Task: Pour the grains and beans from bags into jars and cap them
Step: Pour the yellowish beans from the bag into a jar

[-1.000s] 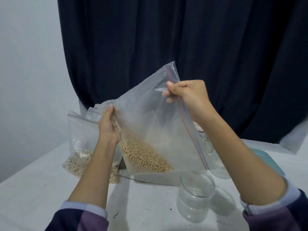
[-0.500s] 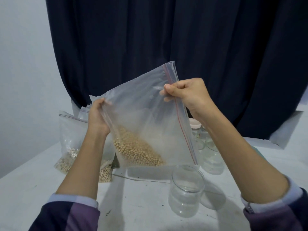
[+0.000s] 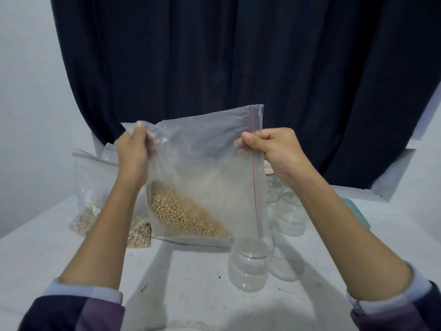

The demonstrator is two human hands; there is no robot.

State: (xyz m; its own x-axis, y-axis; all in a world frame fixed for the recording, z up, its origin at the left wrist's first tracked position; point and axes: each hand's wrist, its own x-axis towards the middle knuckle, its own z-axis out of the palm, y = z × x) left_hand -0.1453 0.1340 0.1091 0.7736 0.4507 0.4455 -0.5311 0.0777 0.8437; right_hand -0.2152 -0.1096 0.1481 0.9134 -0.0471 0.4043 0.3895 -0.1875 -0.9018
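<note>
Bag (image 3: pixel 207 168) up in the air between my hands, turned sideways: red zip strip (image 3: pixel 254 177) runs down the edge by my right hand. Beans (image 3: pixel 183 215), round and tan, heaped in the low corner under my left hand. The rest of the bag is slack, clear film.

Left hand (image 3: pixel 132 155): fingers curled round the top corner of the bag, film bunched in the grip. Right hand (image 3: pixel 272 151): thumb and fingers pinching the bag right at the zip strip, near its upper end. I cannot tell whether the zip is sealed.

Below my right hand, an uncapped clear jar (image 3: pixel 249 266) stands on the table (image 3: pixel 191 295), just under the bag's lower zip corner and apart from it. Beyond my right wrist, more clear jars (image 3: pixel 292 216), grouped close together, partly hidden by the bag.

Beyond my left forearm, two more bags (image 3: pixel 91 192) sit on the table, with pale grains in their bottoms. A dark curtain (image 3: pixel 238 56) hangs behind everything.
</note>
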